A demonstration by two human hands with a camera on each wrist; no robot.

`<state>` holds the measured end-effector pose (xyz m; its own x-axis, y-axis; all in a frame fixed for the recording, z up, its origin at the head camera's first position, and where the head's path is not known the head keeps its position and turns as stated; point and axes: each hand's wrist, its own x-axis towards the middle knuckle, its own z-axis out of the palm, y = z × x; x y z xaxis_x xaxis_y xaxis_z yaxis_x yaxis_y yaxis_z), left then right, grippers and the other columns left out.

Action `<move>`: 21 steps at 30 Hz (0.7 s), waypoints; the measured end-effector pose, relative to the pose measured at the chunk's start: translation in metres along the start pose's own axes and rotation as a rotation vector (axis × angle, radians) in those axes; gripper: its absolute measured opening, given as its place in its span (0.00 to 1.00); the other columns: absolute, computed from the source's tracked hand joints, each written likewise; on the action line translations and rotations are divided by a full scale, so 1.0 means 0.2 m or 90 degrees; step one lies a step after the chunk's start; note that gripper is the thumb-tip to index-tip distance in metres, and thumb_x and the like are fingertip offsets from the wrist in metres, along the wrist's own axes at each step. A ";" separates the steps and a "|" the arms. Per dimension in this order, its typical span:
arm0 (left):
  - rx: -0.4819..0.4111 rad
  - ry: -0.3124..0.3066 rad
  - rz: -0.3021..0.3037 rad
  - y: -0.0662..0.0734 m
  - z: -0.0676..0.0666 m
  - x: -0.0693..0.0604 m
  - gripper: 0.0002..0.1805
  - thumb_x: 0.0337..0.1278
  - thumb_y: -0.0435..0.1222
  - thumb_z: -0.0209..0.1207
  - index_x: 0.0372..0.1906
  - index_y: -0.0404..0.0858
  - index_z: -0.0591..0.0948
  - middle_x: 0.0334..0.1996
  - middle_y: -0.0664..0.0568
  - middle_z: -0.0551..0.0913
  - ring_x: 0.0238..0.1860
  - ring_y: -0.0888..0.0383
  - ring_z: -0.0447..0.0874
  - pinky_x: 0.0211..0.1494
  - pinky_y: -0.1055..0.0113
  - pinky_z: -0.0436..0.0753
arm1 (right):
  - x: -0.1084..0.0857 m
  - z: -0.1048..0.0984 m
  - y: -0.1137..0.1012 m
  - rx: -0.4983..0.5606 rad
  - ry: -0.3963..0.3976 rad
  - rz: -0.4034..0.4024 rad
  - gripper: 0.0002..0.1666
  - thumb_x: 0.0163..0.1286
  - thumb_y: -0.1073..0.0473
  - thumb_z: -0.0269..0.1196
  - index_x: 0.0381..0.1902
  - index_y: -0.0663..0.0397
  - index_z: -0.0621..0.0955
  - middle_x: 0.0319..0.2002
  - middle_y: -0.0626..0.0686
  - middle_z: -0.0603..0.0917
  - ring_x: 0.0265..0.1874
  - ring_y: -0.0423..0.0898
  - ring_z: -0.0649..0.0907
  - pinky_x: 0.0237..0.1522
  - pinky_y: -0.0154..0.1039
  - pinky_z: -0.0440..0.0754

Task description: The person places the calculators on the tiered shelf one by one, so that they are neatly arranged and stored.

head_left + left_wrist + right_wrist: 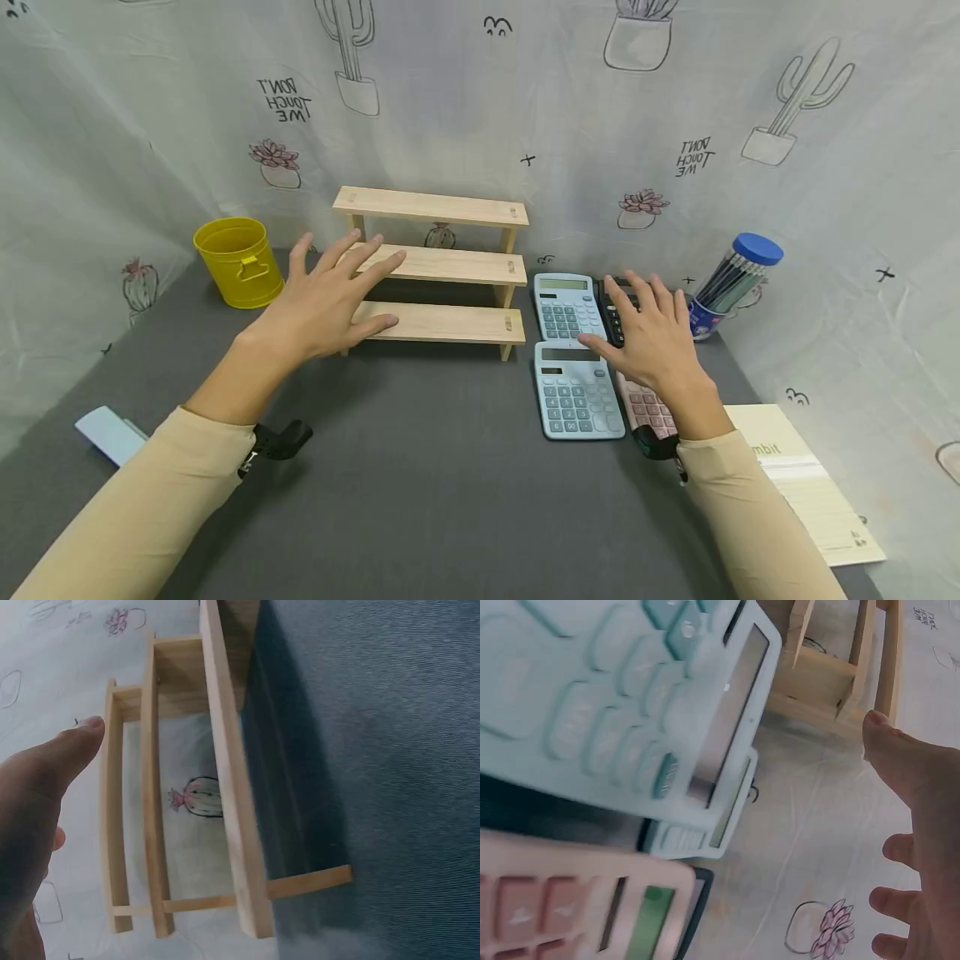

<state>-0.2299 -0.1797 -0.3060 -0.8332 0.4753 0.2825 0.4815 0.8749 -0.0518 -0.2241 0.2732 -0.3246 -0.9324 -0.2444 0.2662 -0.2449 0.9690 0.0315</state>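
Observation:
My left hand [318,304], fingers spread and holding nothing, hovers in front of the left end of a three-step wooden rack [450,323]. The left wrist view has the thumb [71,750] beside the rack's boards. Over the calculators is my right hand [660,346], also spread with nothing in it. Under and beside it lie a light blue calculator [562,317] at the back, another light blue calculator [577,408] in front, a black calculator [611,321] and a pink calculator [648,408]. The right hand partly hides the black and pink ones.
A yellow bucket [236,267] stands left of the rack. At the back right is a blue-lidded tub of pencils [731,283]. A cream notebook [817,500] lies under the right forearm's side, and a pale blue object [112,433] lies beside the left sleeve. A printed curtain [465,108] hangs behind.

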 end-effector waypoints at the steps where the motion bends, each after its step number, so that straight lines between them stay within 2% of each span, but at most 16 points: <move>1: -0.003 0.004 -0.001 0.00 0.01 0.00 0.46 0.69 0.63 0.56 0.84 0.58 0.51 0.83 0.47 0.52 0.83 0.43 0.42 0.75 0.28 0.36 | -0.01 0.00 0.01 0.000 0.001 0.002 0.58 0.66 0.24 0.62 0.83 0.44 0.56 0.81 0.61 0.53 0.79 0.68 0.50 0.75 0.71 0.39; 7: -0.029 0.001 -0.007 -0.02 0.05 -0.05 0.44 0.69 0.61 0.57 0.83 0.58 0.54 0.81 0.45 0.56 0.81 0.39 0.48 0.74 0.28 0.40 | -0.08 0.02 0.08 -0.003 -0.001 0.011 0.58 0.67 0.24 0.61 0.83 0.44 0.55 0.80 0.63 0.54 0.79 0.69 0.49 0.75 0.71 0.39; 10: -0.043 -0.002 -0.010 -0.04 0.09 -0.08 0.43 0.69 0.61 0.58 0.83 0.57 0.55 0.80 0.45 0.59 0.79 0.39 0.51 0.72 0.28 0.46 | -0.12 0.04 0.12 0.011 -0.002 0.013 0.58 0.67 0.24 0.60 0.83 0.44 0.54 0.80 0.64 0.54 0.78 0.70 0.50 0.74 0.72 0.41; 15: -0.058 0.009 -0.006 -0.07 0.13 -0.14 0.43 0.69 0.61 0.58 0.82 0.55 0.57 0.76 0.46 0.66 0.74 0.40 0.59 0.64 0.30 0.57 | -0.18 0.06 0.17 0.048 -0.015 0.017 0.57 0.68 0.27 0.61 0.83 0.47 0.54 0.79 0.67 0.55 0.75 0.75 0.54 0.71 0.76 0.47; 21: -0.071 0.002 -0.010 -0.12 0.17 -0.20 0.42 0.68 0.61 0.60 0.81 0.54 0.60 0.71 0.45 0.70 0.71 0.40 0.63 0.61 0.33 0.61 | -0.26 0.11 0.23 0.079 -0.028 0.029 0.58 0.68 0.28 0.62 0.83 0.48 0.53 0.77 0.70 0.57 0.71 0.79 0.58 0.65 0.79 0.56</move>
<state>-0.2178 -0.2152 -0.3492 -0.8400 0.4612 0.2859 0.4960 0.8663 0.0596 -0.1922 0.3295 -0.3579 -0.9534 -0.2038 0.2224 -0.2302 0.9680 -0.1001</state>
